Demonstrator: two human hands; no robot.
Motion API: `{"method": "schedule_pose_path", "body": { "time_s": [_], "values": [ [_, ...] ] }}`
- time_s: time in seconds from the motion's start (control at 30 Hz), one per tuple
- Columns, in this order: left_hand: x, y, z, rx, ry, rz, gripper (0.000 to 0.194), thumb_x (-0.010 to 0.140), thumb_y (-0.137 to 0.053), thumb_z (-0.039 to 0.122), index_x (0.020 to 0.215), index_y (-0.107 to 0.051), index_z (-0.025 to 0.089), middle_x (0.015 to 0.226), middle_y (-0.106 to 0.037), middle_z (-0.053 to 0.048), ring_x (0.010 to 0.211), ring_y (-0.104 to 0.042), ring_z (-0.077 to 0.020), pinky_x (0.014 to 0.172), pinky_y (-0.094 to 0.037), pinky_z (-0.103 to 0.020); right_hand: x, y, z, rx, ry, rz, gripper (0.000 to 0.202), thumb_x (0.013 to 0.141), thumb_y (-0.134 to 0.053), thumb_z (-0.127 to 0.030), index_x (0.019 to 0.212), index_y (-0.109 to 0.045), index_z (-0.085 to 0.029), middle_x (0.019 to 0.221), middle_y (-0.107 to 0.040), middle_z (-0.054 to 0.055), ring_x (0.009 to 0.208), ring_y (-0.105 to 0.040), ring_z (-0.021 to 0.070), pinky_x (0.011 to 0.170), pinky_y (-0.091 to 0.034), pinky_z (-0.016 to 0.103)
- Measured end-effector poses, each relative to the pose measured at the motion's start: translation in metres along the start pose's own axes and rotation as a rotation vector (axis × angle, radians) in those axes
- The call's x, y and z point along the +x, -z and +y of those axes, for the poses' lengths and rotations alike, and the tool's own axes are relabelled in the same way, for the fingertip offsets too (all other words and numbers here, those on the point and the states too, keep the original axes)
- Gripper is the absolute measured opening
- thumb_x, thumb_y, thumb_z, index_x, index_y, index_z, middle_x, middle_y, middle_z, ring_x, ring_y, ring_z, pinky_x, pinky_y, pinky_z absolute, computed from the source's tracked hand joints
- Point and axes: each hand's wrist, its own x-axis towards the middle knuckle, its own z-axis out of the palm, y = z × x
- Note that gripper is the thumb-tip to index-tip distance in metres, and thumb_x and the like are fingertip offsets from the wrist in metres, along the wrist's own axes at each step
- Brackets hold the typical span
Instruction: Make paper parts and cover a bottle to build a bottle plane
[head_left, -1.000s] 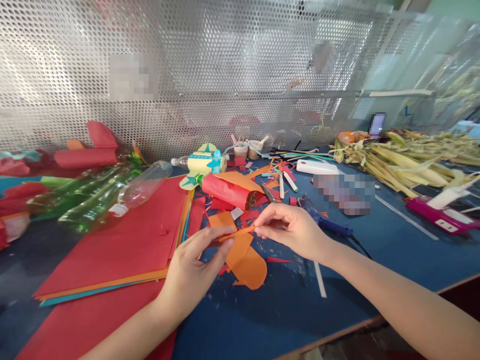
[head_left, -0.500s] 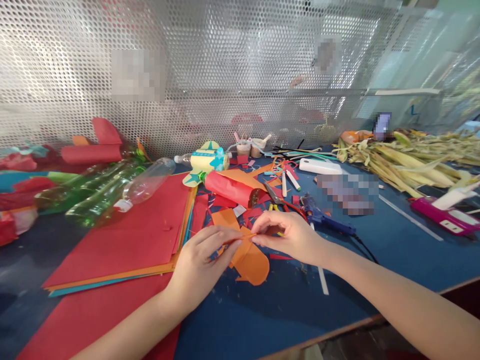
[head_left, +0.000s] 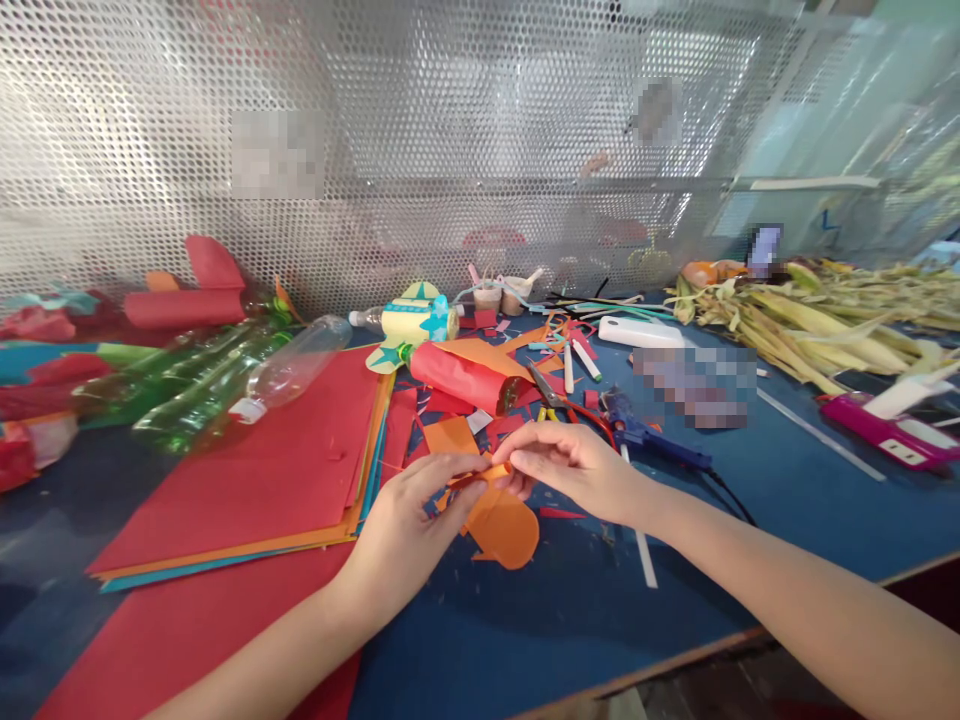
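Observation:
Between my two hands is a small piece of orange paper (head_left: pixel 498 471), curved at its right end. My left hand (head_left: pixel 417 520) pinches its left part between thumb and fingers. My right hand (head_left: pixel 570 468) is closed on the right end, thumb and fingertips against the curl. Below lies an orange paper cutout (head_left: pixel 510 530) with a rounded end, partly hidden by my hands. Just beyond them rests a bottle wrapped in red paper (head_left: pixel 466 382), lying on its side. Scissors (head_left: pixel 551 388) and a blue glue gun (head_left: pixel 652 437) lie beyond my right hand.
Stacked coloured paper (head_left: pixel 255 480) covers the left of the blue table (head_left: pixel 465 650). Several plastic bottles (head_left: pixel 217 385) lie at the back left, and a yellow-wrapped bottle (head_left: pixel 412 318) is behind the red one. Dried husks (head_left: pixel 832 320) and a magenta power strip (head_left: pixel 889 435) are at right.
The right fingers have shifted over the orange paper's end, which now shows a curl where it looked flat and edge-on. My left hand has hardly moved.

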Motion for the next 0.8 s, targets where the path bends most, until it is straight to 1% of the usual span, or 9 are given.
{"method": "schedule_pose_path", "body": {
  "time_s": [0.17,0.27,0.4,0.5,0.57,0.63,0.67,0.73,0.8],
  "values": [
    [-0.0009,-0.0007,0.0004,-0.030,-0.029,-0.020,0.015,0.085,-0.058,0.019,0.094,-0.069,0.024,0.093,-0.075,-0.001,0.083,-0.070,-0.0154,0.079,-0.055,-0.025,0.0002,-0.0009,0.0005,0.025,-0.052,0.003,0.018,0.086,-0.063,-0.036,0.089,-0.067,-0.018,0.077,-0.071,0.000,0.068,-0.068,0.0093,0.068,-0.057,0.022],
    [-0.0016,-0.0010,0.0002,-0.046,-0.029,-0.014,0.014,0.085,-0.058,0.019,0.093,-0.068,0.024,0.091,-0.075,-0.001,0.082,-0.070,-0.0151,0.077,-0.055,-0.024,-0.0007,-0.0017,0.0009,0.013,-0.053,0.002,0.021,0.087,-0.061,-0.037,0.090,-0.066,-0.018,0.077,-0.071,0.001,0.068,-0.067,0.0091,0.067,-0.056,0.022],
    [-0.0016,-0.0015,-0.0006,-0.032,-0.026,-0.008,0.018,0.085,-0.058,0.019,0.097,-0.069,0.025,0.094,-0.075,0.000,0.083,-0.070,-0.0152,0.080,-0.055,-0.025,-0.0008,-0.0031,-0.0005,0.006,-0.049,0.012,0.028,0.090,-0.055,-0.042,0.095,-0.065,-0.017,0.078,-0.070,0.003,0.070,-0.068,0.0107,0.067,-0.057,0.024],
    [-0.0020,-0.0017,-0.0013,-0.013,-0.039,0.014,0.016,0.084,-0.059,0.018,0.095,-0.068,0.025,0.093,-0.075,0.001,0.083,-0.069,-0.0137,0.081,-0.054,-0.023,-0.0011,-0.0033,-0.0016,0.020,-0.059,0.015,0.029,0.091,-0.053,-0.045,0.092,-0.063,-0.017,0.078,-0.069,0.003,0.072,-0.068,0.0116,0.068,-0.057,0.025],
    [-0.0022,-0.0018,-0.0015,-0.004,-0.051,0.037,0.014,0.084,-0.060,0.018,0.093,-0.067,0.025,0.088,-0.074,0.002,0.081,-0.069,-0.0125,0.079,-0.054,-0.021,-0.0014,-0.0032,-0.0016,0.007,-0.068,0.018,0.024,0.088,-0.058,-0.041,0.090,-0.061,-0.017,0.078,-0.068,0.002,0.072,-0.067,0.0116,0.068,-0.056,0.025],
    [-0.0022,-0.0018,-0.0013,0.002,-0.063,0.058,0.012,0.083,-0.061,0.019,0.092,-0.066,0.025,0.085,-0.073,0.002,0.078,-0.068,-0.0120,0.076,-0.054,-0.020,-0.0015,-0.0031,-0.0011,-0.037,-0.063,0.034,0.017,0.083,-0.067,-0.032,0.091,-0.061,-0.019,0.079,-0.067,0.000,0.073,-0.065,0.0107,0.068,-0.053,0.023],
    [-0.0021,-0.0018,-0.0010,0.005,-0.069,0.064,0.011,0.083,-0.062,0.019,0.091,-0.066,0.025,0.083,-0.073,0.002,0.076,-0.068,-0.0120,0.075,-0.054,-0.020,-0.0014,-0.0030,-0.0006,-0.063,-0.051,0.042,0.017,0.080,-0.070,-0.027,0.091,-0.061,-0.019,0.079,-0.066,-0.001,0.074,-0.064,0.0102,0.069,-0.052,0.022],
    [-0.0020,-0.0016,0.0000,0.015,-0.083,0.071,0.010,0.083,-0.061,0.020,0.090,-0.066,0.025,0.082,-0.073,0.002,0.074,-0.068,-0.0127,0.074,-0.055,-0.022,-0.0010,-0.0030,0.0004,-0.101,-0.018,0.052,0.017,0.077,-0.072,-0.022,0.091,-0.061,-0.020,0.080,-0.065,-0.002,0.076,-0.063,0.0097,0.071,-0.051,0.021],
    [-0.0018,-0.0009,0.0015,0.025,-0.102,0.064,0.011,0.084,-0.060,0.020,0.092,-0.066,0.025,0.083,-0.073,0.001,0.075,-0.068,-0.0136,0.073,-0.055,-0.023,-0.0008,-0.0028,0.0017,-0.113,0.006,0.054,0.013,0.078,-0.070,-0.020,0.088,-0.061,-0.020,0.080,-0.063,-0.002,0.076,-0.061,0.0096,0.070,-0.050,0.021]
  ]
}}
